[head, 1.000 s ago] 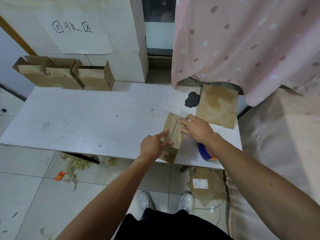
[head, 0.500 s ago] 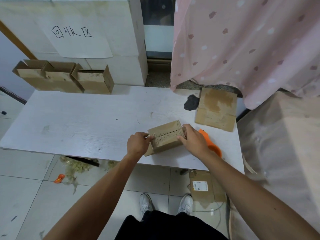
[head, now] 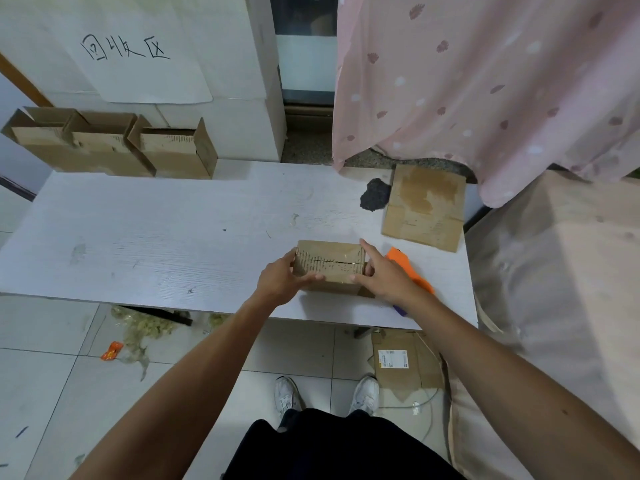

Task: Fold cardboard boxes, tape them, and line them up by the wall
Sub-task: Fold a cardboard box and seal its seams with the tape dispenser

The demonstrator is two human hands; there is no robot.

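A closed box (head: 329,266) sits on the white worktop (head: 156,237) near its front edge, right of centre, with a taped seam running along its top. The left hand (head: 278,280) grips the box's left end, thumb along the near face and fingers (head: 291,258) wrapped over the far corner. The right hand (head: 381,277) grips the right end, thumb on the near face, forefinger stretched up along the end and the other fingers curled against it. Just beside the right hand, partly hidden by the wrist, lies an orange tape dispenser (head: 410,270). Further back on the right a flat cardboard (head: 424,207) lies at the worktop's far corner, touching a dark patch (head: 374,199) on its left side. At the far left three open boxes (head: 104,147) stand side by side in a row against the wall, flaps up, under a paper sign (head: 138,57) with handwritten characters. A pink curtain (head: 485,81) hangs at the upper right. On the tiled floor below are a labelled cardboard piece (head: 401,362), white shoes (head: 287,396), some scraps and an orange wrapper (head: 111,350).
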